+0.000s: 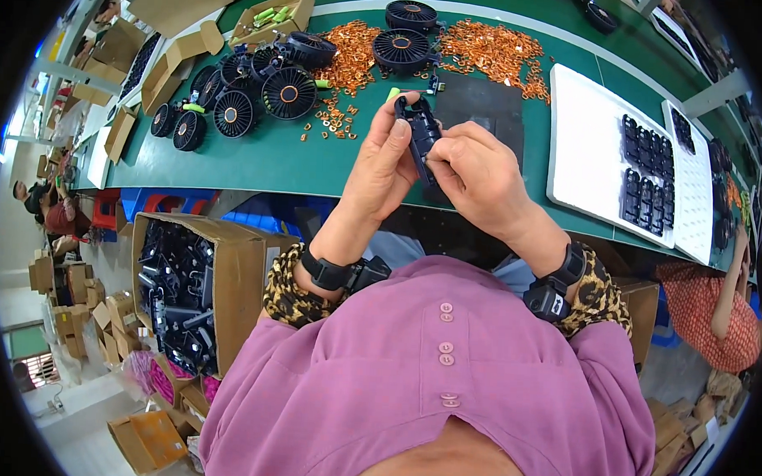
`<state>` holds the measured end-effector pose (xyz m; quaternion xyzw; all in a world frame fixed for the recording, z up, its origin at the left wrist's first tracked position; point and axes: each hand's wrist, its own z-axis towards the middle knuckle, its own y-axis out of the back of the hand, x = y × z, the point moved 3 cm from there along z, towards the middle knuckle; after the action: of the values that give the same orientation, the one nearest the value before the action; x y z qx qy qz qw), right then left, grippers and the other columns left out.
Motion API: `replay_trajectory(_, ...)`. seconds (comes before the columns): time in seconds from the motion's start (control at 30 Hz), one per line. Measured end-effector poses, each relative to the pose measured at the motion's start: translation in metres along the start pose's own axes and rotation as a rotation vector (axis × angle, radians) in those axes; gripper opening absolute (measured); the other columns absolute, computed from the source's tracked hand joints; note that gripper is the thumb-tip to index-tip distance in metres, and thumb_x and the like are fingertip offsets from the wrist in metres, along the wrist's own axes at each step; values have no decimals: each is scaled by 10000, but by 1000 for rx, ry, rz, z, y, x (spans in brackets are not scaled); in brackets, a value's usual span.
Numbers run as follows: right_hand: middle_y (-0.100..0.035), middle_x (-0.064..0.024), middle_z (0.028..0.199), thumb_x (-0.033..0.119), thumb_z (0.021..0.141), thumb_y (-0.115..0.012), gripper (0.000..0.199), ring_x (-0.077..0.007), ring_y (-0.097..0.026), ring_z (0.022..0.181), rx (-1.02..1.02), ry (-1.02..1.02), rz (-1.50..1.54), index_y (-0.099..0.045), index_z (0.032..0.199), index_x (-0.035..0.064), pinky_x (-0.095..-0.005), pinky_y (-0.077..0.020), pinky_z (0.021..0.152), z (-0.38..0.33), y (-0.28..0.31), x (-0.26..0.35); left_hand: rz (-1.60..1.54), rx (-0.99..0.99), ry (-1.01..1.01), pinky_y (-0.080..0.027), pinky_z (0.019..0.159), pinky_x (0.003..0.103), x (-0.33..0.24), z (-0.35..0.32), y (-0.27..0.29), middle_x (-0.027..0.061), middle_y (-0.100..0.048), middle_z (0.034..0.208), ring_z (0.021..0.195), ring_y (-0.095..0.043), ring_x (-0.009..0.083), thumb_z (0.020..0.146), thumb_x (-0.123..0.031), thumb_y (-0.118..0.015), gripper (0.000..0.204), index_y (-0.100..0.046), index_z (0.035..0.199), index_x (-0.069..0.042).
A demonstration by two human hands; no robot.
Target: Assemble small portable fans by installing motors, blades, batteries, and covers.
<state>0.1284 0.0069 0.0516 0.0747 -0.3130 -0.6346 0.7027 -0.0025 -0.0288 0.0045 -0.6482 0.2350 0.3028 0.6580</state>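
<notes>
Over the near edge of the green table, my left hand (375,166) holds up a dark plastic housing (422,132), its fingers and thumb closed around the upper left side. My right hand (481,176) is closed too, thumb and fingertips pressed against the lower right side of the same housing. Whether a small part sits between those right fingertips is hidden. Just beyond the hands lies a dark flat mat (482,107). A bit of light green (393,94) shows beside my left fingertips.
Black round fans (289,92) cluster at the left, with more fans (402,50) stacked ahead. Copper-coloured small pieces (492,53) lie in heaps. A white tray (577,152) with dark parts stands right. Below left, a carton (245,292) holds black parts. A co-worker (714,308) sits far right.
</notes>
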Motion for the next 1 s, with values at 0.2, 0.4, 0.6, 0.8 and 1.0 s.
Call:
replay_trajectory(0.2, -541, -101, 764, -121, 650, -645, 311, -268, -569, 706, 0, -74, 112, -466, 849, 38, -333, -470, 599, 0, -3, -6, 56, 9, -24, -516, 791, 342, -1, 2, 2, 47, -569, 1077, 976, -576, 144, 928, -268, -547, 409, -409, 1298, -163)
replay_trajectory(0.4, -496, -105, 745, -84, 700, -611, 233, -295, -531, 704, -29, -141, 150, -454, 830, 30, -364, -456, 612, -3, -7, -12, 57, 0, -29, -518, 797, 342, 1, 3, 5, 52, -567, 1100, 1001, -578, 159, 925, -262, -552, 430, -397, 1312, -160)
replay_trajectory(0.6, -504, -108, 770, -76, 710, -610, 219, -285, -541, 723, -115, -289, 122, -478, 840, 40, -357, -456, 641, 1, 9, -22, 14, 19, -2, -514, 832, 359, -5, 0, 8, 75, -567, 1096, 1020, -586, 208, 919, -248, -561, 436, -396, 1312, -157)
replay_trajectory(0.8, -540, -98, 733, -24, 700, -662, 211, -273, -565, 709, 27, -85, 136, -518, 846, 29, -354, -475, 607, 4, -10, -10, -12, -17, -36, -517, 827, 365, -8, -1, 15, 74, -564, 1087, 1023, -584, 207, 913, -230, -571, 438, -399, 1311, -162)
replay_trajectory(1.0, -525, -97, 758, -43, 706, -629, 225, -284, -542, 719, 94, -66, 119, -503, 874, 39, -370, -464, 629, 9, -13, -8, 16, -25, -47, -520, 808, 366, -4, 1, 20, 53, -561, 1088, 1016, -580, 190, 911, -211, -577, 440, -399, 1311, -169)
